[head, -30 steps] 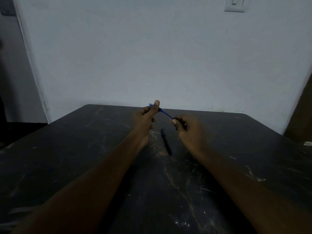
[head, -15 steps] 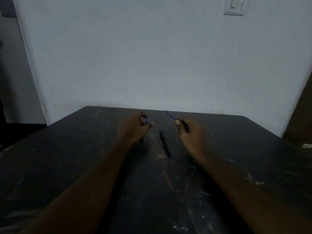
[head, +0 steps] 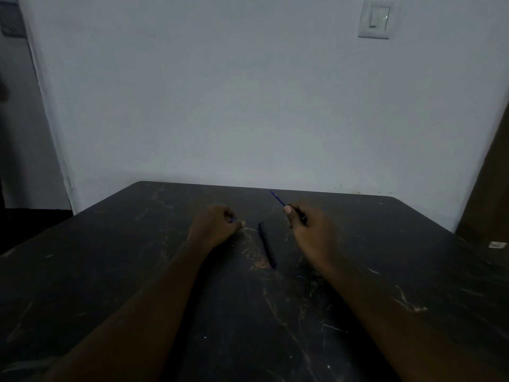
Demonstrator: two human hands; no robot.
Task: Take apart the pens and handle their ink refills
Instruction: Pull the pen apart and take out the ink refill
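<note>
From the head view, we are pinching a thin blue refill (head: 276,198) in our closed right hand (head: 308,230), its tip pointing up and away. Our left hand (head: 214,226) is curling shut around a small blue piece (head: 232,220). A dark pen (head: 266,244) is lying on the bench (head: 110,271) between our hands

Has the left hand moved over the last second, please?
Yes. The left hand has dropped from above the dark pen on the table to that pen's left, near the tabletop.
</note>
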